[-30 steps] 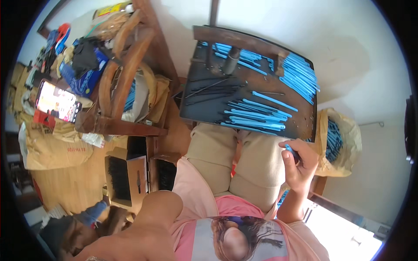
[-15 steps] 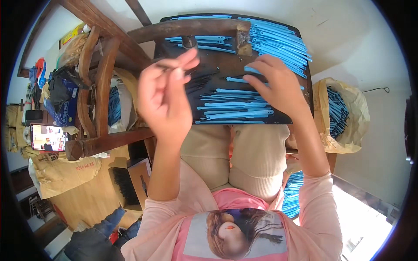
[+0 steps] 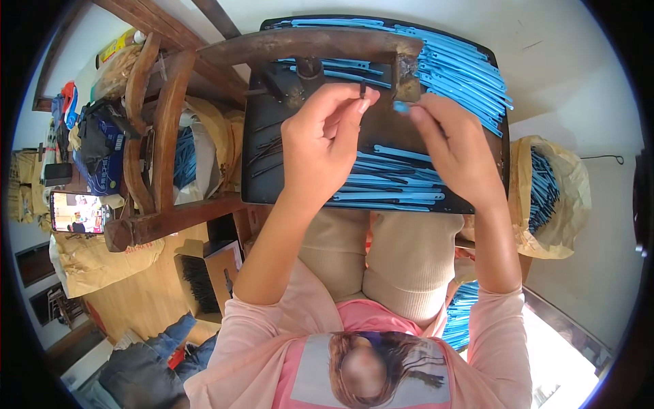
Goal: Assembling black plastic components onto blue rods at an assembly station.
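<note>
Over the black tray (image 3: pixel 259 184), my left hand (image 3: pixel 320 140) pinches a thin dark rod (image 3: pixel 362 89) between thumb and fingertips; only a short length of it shows. To its right, my right hand (image 3: pixel 453 140) is closed on a blue plastic strip (image 3: pixel 400 107), whose end points toward the left hand. The two held pieces are apart. Below the hands lies a row of blue strips (image 3: pixel 402 174) with small holes at their ends. A large pile of the same strips (image 3: pixel 460 75) covers the tray's far right corner. Thin dark rods (image 3: pixel 267 148) lie on the tray's left side.
A dark wooden frame (image 3: pixel 306 42) reaches over the tray's far side, with more uprights at left. Paper sacks of blue pieces stand at right (image 3: pixel 565 204) and left (image 3: pixel 204 129). A lit phone (image 3: pixel 78 212) and an open box of dark rods (image 3: pixel 197 283) are at left.
My left hand has moved right with the dark rod. My right hand has lifted the blue strip off the tray, bringing the hands closer together. The whole view has shifted slightly.
</note>
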The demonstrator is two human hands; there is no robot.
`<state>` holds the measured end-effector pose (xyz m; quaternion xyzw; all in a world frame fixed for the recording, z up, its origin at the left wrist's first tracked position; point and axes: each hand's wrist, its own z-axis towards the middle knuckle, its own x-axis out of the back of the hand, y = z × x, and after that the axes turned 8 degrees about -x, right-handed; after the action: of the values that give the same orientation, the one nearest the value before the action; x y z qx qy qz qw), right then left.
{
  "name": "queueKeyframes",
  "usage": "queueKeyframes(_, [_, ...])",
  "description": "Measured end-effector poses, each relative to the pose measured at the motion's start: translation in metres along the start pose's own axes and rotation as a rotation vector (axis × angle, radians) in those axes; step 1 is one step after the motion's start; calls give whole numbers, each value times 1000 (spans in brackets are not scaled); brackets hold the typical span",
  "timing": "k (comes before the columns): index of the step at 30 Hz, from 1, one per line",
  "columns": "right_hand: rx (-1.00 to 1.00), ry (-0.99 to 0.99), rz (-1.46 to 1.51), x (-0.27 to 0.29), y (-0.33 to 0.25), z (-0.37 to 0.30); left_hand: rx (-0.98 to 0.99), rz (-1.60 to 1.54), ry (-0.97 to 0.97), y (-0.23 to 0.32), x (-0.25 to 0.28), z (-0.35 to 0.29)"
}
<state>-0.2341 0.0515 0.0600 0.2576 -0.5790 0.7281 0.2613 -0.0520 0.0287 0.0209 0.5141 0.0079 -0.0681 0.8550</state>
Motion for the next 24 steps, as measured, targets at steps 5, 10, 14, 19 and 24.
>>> queueKeyframes(5, [18, 47, -5, -15, -9, 7, -36, 87, 26, -1, -5, 4])
queueKeyframes(10, [85, 176, 96, -21, -8, 6, -69, 142, 47, -4, -8, 5])
queueKeyframes(14, [53, 209, 110, -23, -5, 5, -78, 159, 3, -5, -10, 6])
queueKeyframes(19, [66, 341, 205, -27, 0, 2, -101, 119, 44, -6, -13, 6])
queueKeyframes(24, [86, 300, 207, -26, -4, 3, -119, 170, 19, -7, -13, 6])
